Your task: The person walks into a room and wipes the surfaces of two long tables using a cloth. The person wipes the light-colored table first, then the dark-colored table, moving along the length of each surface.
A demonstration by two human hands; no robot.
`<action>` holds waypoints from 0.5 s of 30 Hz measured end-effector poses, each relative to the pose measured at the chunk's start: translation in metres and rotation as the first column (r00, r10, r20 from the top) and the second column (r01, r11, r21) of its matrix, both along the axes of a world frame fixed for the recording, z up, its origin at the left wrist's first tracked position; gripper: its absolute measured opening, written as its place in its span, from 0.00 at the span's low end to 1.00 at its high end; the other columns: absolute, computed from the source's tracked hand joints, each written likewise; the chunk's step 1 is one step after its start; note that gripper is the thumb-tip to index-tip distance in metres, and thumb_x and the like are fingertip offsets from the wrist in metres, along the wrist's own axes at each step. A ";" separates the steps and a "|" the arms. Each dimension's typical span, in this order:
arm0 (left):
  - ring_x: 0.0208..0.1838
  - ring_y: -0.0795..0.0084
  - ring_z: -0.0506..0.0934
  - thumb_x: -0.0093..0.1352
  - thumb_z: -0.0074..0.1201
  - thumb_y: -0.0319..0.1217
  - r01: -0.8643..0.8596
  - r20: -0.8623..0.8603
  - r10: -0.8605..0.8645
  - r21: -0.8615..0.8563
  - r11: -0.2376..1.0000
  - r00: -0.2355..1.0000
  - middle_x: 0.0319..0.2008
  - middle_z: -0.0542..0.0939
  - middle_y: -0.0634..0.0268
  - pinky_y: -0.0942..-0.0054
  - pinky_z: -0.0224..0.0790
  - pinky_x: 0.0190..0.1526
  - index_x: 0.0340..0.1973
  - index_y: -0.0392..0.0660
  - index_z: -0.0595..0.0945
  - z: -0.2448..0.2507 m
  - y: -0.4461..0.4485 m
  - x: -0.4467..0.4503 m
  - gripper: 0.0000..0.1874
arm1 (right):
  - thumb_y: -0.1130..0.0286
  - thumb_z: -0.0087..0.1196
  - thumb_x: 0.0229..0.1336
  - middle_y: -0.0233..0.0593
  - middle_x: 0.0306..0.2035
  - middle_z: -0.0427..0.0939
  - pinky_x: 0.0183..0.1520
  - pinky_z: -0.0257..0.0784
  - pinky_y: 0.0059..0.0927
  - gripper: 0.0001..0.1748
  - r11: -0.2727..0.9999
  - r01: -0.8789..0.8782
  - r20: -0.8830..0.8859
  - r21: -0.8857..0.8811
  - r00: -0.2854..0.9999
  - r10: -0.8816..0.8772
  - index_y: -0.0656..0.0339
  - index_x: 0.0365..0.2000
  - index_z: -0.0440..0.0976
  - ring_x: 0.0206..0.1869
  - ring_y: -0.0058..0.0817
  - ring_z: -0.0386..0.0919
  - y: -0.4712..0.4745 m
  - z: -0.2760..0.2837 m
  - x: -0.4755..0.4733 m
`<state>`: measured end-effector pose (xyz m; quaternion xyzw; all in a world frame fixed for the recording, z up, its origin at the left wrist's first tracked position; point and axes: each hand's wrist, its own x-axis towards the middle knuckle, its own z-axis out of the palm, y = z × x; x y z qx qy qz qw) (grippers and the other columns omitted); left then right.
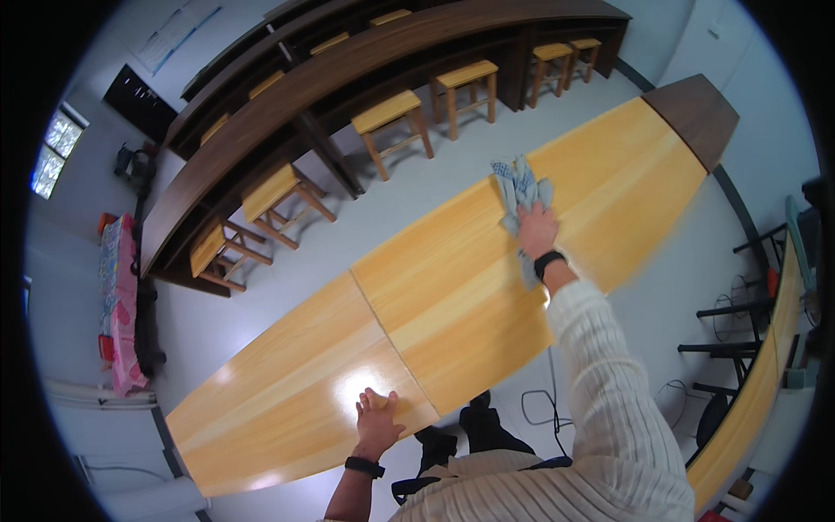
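Note:
A long table with a light wood-grain top (pixel 456 261) lies before me, with a seam across it. My right hand (pixel 539 230) presses on a grey-blue cloth (pixel 518 183) with a blue pattern, near the table's far edge; part of the cloth trails under my wrist. My left hand (pixel 378 421) rests on the tabletop near the close edge, fingers spread, holding nothing. A black band circles each wrist.
Wooden stools (pixel 388 112) stand beyond the table, along a dark brown desk row (pixel 261 98). A dark brown end piece (pixel 698 117) adjoins the table at right. Cables (pixel 554 417) lie on the floor near my feet. Another wooden tabletop (pixel 763 391) stands at right.

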<state>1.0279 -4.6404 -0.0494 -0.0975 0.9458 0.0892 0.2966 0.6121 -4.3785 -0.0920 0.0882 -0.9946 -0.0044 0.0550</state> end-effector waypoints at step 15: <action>0.64 0.30 0.57 0.52 0.65 0.51 0.233 0.046 -0.230 -0.076 0.969 0.972 0.61 0.54 0.24 0.48 0.53 0.63 0.65 0.50 0.58 -0.009 -0.028 -0.013 0.50 | 0.66 0.51 0.47 0.32 0.40 0.69 0.34 0.73 0.38 0.18 0.929 -0.341 0.062 -0.146 0.934 0.352 0.39 0.42 0.75 0.45 0.34 0.69 0.060 0.010 0.203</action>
